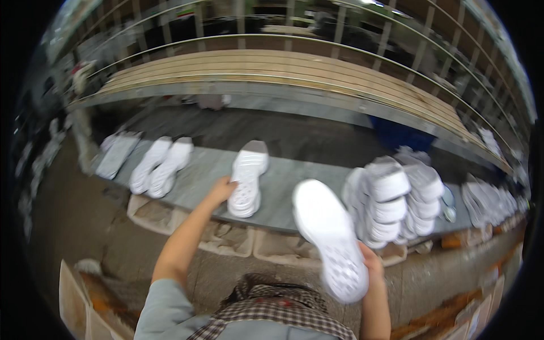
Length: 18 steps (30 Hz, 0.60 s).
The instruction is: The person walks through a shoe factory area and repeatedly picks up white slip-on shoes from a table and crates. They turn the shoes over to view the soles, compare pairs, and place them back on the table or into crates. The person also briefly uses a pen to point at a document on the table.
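My right hand (pixel 372 267) grips a white shoe sole (pixel 331 241) by its edge, near the heel. The sole is raised in front of the bench, tilted, with a dimpled patch at its lower end. A second white shoe sole (pixel 247 180) lies on the grey bench top (pixel 280 195), its far end greyish. My left hand (pixel 224 188) is closed at its left edge, the fingertips partly hidden. Just beyond the raised sole, several white soles stand in stacks (pixel 387 195).
A pair of white soles (pixel 161 164) and another sole (pixel 118 154) lie at left. More soles (pixel 487 198) sit at far right. A slatted wooden shelf (pixel 272 65) overhangs the bench. Cloth-lined bins (pixel 283 246) line its front edge. A blue container (pixel 402 135) stands behind the stacks.
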Motion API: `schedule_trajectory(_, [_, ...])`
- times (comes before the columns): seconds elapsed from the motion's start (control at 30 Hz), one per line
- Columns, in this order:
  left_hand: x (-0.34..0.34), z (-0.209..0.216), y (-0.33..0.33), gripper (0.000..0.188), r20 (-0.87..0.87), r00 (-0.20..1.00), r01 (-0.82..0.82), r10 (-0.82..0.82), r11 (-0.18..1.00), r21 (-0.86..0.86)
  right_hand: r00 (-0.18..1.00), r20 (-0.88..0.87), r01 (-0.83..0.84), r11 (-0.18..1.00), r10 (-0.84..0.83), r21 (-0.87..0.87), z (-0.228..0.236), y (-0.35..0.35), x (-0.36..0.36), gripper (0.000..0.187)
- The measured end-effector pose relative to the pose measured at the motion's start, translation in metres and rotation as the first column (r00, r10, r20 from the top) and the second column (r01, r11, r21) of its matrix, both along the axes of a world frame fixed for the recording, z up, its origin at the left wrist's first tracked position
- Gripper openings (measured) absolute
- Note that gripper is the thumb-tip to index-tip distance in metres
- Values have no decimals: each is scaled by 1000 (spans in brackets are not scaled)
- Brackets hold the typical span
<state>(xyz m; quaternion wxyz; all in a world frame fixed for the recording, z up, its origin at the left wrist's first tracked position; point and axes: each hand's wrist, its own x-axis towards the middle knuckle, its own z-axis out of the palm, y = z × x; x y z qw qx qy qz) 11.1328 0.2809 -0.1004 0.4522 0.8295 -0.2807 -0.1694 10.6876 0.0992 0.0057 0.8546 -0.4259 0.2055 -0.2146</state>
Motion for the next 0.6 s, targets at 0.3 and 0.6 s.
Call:
schedule_trajectory(0.3, [-62, 24, -35, 39, -190, 969, 138, -159, 983, -119, 943, -182, 166, 867, -279, -470, -61, -23, 157, 57])
schedule_trajectory(0.6, [-182, 58, -21, 42, 484, 847, 423, -222, 832, -358, 872, -371, -136, 568, -321, -812, -136, 91, -22, 36])
